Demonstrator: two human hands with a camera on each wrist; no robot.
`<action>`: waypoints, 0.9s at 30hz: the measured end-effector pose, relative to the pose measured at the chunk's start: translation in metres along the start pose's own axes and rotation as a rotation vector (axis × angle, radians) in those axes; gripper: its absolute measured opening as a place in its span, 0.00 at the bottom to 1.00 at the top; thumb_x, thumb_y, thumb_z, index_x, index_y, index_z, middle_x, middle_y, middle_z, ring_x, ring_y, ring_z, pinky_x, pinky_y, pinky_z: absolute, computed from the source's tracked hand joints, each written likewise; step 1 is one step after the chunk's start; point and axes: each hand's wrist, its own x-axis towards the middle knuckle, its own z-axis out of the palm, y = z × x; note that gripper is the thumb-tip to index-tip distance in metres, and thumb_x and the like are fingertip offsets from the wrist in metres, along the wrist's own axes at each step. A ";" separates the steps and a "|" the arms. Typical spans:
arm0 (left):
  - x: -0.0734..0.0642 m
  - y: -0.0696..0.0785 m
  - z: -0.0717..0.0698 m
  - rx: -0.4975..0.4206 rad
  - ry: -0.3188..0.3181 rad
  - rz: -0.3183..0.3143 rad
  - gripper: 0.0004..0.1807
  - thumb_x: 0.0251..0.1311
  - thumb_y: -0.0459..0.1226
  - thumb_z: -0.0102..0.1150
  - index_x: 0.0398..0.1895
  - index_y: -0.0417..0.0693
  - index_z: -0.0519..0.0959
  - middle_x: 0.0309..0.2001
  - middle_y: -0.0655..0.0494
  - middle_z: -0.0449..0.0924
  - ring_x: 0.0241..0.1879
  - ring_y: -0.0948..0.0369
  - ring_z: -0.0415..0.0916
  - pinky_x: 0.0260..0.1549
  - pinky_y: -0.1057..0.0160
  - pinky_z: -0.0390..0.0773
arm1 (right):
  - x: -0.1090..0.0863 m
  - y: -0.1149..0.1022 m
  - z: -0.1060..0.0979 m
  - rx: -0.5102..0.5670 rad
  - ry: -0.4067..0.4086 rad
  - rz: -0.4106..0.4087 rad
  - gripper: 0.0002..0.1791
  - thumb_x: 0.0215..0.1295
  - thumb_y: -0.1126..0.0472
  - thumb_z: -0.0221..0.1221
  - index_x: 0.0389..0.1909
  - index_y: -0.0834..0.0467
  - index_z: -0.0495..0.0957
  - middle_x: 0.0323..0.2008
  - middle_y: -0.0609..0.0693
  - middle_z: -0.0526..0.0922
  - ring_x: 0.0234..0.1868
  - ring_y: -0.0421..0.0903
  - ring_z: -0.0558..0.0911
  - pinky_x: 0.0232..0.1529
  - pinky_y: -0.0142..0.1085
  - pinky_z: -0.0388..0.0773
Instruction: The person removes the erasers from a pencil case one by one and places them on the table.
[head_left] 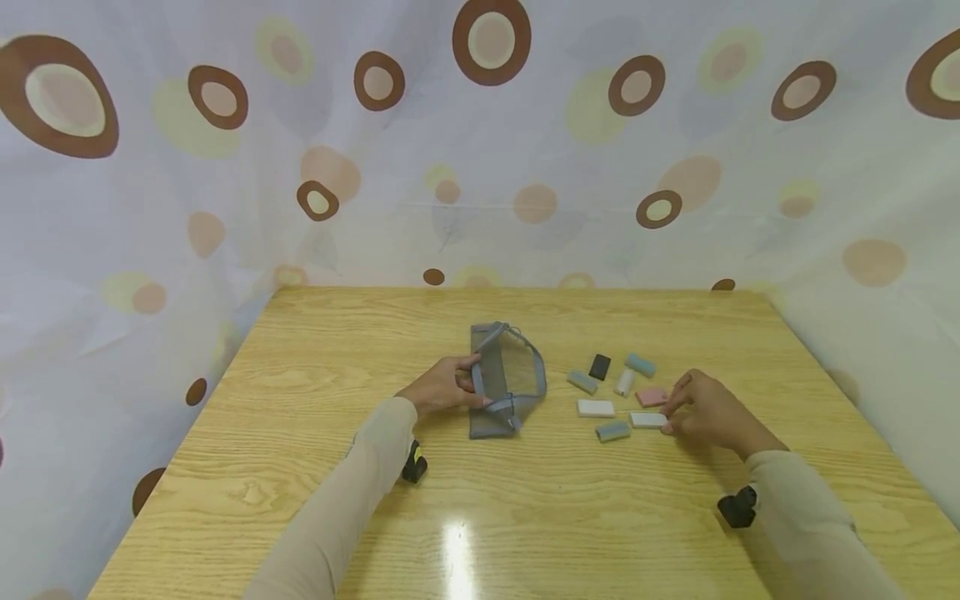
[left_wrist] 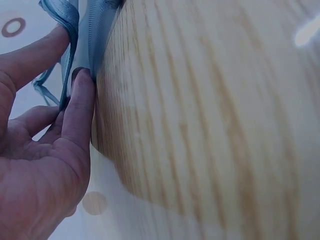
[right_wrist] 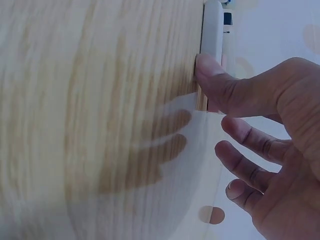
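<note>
A grey-blue mesh pouch (head_left: 491, 421) with a zipper rim lies on the table, its mouth held wide towards the right. My left hand (head_left: 444, 387) grips the pouch's left rim, thumb at the near side and fingers at the far side; the left wrist view shows the blue fabric (left_wrist: 70, 30) between them. With thumb and index finger, my right hand (head_left: 705, 408) pinches the right end of a white flat block (head_left: 647, 420) that lies on the table. In the right wrist view, the thumb presses the white block's (right_wrist: 212, 30) edge while the other fingers stay loosely bent.
Around the white block lie a second white block (head_left: 596, 408), a pink block (head_left: 651, 397), a black block (head_left: 600, 367), a small white piece (head_left: 625, 382), a blue piece (head_left: 641, 364) and grey-sleeved pieces (head_left: 582, 382). A patterned curtain (head_left: 480, 233) surrounds the wooden table (head_left: 360, 333).
</note>
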 end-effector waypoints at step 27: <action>0.005 0.048 0.010 0.428 0.104 0.193 0.43 0.73 0.55 0.53 0.83 0.53 0.47 0.77 0.45 0.59 0.71 0.47 0.64 0.66 0.47 0.70 | 0.005 -0.040 -0.042 -0.064 0.036 -0.126 0.17 0.58 0.63 0.73 0.47 0.66 0.86 0.51 0.66 0.75 0.42 0.59 0.76 0.39 0.52 0.80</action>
